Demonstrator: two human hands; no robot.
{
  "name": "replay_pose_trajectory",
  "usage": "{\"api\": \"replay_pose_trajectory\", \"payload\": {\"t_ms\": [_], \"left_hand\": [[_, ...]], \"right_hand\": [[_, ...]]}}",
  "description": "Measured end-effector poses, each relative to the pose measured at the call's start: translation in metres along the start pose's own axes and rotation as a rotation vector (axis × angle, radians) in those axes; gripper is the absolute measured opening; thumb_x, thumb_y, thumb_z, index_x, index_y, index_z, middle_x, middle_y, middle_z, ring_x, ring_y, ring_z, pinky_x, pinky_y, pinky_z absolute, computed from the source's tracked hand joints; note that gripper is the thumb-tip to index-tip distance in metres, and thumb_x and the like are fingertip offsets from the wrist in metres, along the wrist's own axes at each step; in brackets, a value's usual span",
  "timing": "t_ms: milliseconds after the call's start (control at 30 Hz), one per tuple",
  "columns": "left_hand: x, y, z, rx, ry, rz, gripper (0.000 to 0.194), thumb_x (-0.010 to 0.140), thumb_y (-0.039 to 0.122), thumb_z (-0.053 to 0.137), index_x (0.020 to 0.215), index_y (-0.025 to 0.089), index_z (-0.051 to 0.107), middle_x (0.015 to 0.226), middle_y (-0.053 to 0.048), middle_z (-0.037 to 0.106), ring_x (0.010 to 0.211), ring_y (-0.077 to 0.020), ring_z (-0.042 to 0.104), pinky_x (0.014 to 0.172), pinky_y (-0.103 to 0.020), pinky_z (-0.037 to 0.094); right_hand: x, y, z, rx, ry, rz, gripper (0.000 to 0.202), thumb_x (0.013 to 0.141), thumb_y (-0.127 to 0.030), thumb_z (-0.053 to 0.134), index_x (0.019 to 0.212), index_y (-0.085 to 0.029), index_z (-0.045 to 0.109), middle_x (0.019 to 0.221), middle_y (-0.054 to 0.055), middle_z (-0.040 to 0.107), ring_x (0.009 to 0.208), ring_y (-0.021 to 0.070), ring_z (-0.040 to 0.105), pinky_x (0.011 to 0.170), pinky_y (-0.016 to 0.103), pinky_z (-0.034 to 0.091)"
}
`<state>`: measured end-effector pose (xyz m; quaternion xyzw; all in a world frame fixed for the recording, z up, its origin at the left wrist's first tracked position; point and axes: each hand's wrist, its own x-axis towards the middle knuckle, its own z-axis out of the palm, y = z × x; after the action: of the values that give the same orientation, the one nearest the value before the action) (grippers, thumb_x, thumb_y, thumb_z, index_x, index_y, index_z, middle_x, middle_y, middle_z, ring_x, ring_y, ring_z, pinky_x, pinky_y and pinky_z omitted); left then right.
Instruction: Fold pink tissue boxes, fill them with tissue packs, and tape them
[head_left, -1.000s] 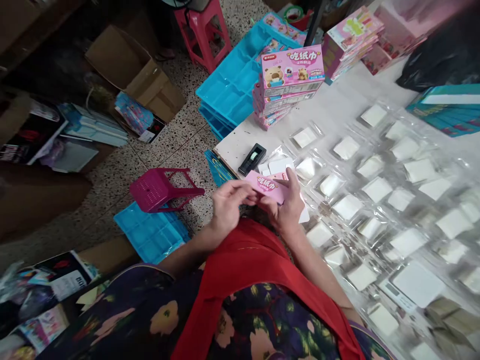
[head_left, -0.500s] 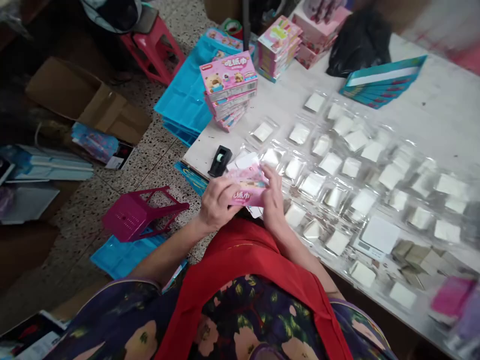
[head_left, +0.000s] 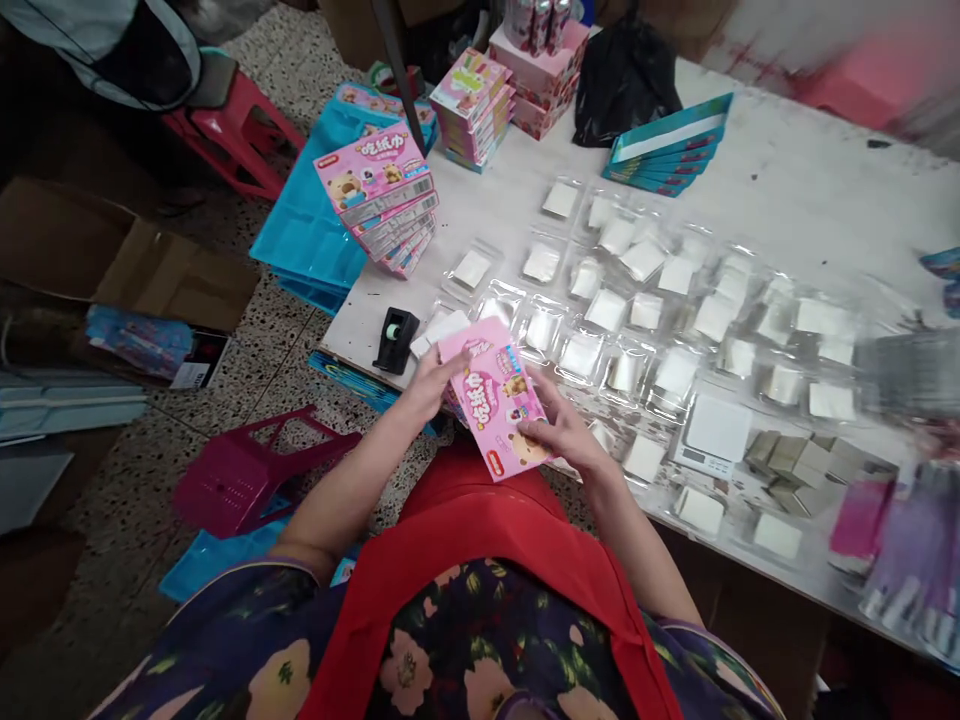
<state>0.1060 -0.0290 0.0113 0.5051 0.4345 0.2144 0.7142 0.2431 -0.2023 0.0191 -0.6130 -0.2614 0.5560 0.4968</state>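
Observation:
Between my two hands is a pink printed cardboard box [head_left: 491, 395], its broad face with a cartoon bear turned up toward me. My left hand [head_left: 431, 385] grips its upper left end, thumb on the printed face. My right hand [head_left: 562, 425] closes on the lower right edge, thumb on top and fingers beneath. Just beyond my left hand a black tape dispenser [head_left: 396, 340] stands at the table corner. A fanned stack of similar pink boxes [head_left: 382, 205] rises farther off on the left table edge.
Clear plastic trays with white packets [head_left: 581, 355] cover much of the table [head_left: 810, 190]. A small white scale [head_left: 716, 430] sits near the front edge beside grey-beige blocks [head_left: 799, 465]. On the floor at left are a magenta stool [head_left: 232, 475] and an open carton [head_left: 161, 260].
The pink box has turned from edge-on to showing its broad printed face. My right hand has shifted down to its lower edge. The camera view has swung to the right.

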Motion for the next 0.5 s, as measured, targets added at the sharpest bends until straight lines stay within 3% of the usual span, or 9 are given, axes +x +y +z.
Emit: {"api": "replay_pose_trajectory", "payload": {"t_ms": [100,233,300,367,433,500], "left_hand": [[0.015,-0.005,0.058,-0.246,-0.063,-0.142,0.049,0.057,0.036,0.084,0.095,0.012,0.065,0.082,-0.006,0.071,0.068,-0.0185,0.066,0.069,-0.033,0.055],[-0.004,-0.018,0.141,-0.210,-0.086,-0.133,0.034,0.068,0.037,0.075,0.090,0.013,0.064,0.076,-0.004,0.068,0.062,-0.0173,0.063,0.065,-0.035,0.055],[-0.007,-0.018,0.172,0.000,-0.186,0.067,0.025,0.075,0.037,0.069,0.087,0.015,0.065,0.087,-0.007,0.069,0.077,-0.0199,0.065,0.077,-0.038,0.054],[0.008,-0.013,0.201,0.274,-0.247,0.411,0.021,0.080,0.036,0.064,0.089,0.018,0.068,0.106,-0.008,0.067,0.104,-0.0225,0.061,0.096,-0.041,0.047],[0.043,-0.003,0.232,0.546,-0.215,0.679,0.028,0.083,0.036,0.063,0.105,0.021,0.067,0.127,-0.009,0.058,0.127,-0.0238,0.046,0.110,-0.042,0.034],[0.090,0.006,0.269,0.821,-0.141,0.703,0.052,0.081,0.037,0.065,0.129,0.020,0.054,0.145,-0.013,0.043,0.140,-0.0269,0.029,0.115,-0.046,0.023]], "right_hand": [[-0.010,0.008,-0.004,-0.458,0.299,0.020,0.101,0.065,-0.051,0.071,0.149,-0.019,0.023,0.143,0.016,0.041,0.128,0.0328,0.045,0.105,0.051,0.039],[-0.014,0.021,-0.014,-0.776,0.713,0.066,0.129,0.054,-0.056,0.075,0.150,-0.005,0.005,0.141,0.028,0.035,0.130,0.0433,0.037,0.103,0.058,0.035],[-0.021,0.028,-0.036,-0.804,0.854,0.121,0.128,0.055,-0.053,0.073,0.149,-0.002,0.002,0.137,0.030,0.038,0.126,0.0451,0.040,0.100,0.059,0.037],[-0.037,0.035,-0.067,-0.792,0.961,0.178,0.126,0.054,-0.049,0.074,0.148,-0.002,0.004,0.134,0.030,0.041,0.123,0.0457,0.042,0.098,0.059,0.037],[-0.058,0.044,-0.098,-0.732,1.023,0.180,0.125,0.051,-0.048,0.076,0.147,-0.004,0.009,0.132,0.027,0.042,0.122,0.0444,0.043,0.100,0.058,0.037],[-0.081,0.056,-0.123,-0.620,1.020,0.099,0.122,0.049,-0.048,0.077,0.146,-0.009,0.013,0.134,0.023,0.041,0.122,0.0400,0.044,0.101,0.054,0.038]]}}
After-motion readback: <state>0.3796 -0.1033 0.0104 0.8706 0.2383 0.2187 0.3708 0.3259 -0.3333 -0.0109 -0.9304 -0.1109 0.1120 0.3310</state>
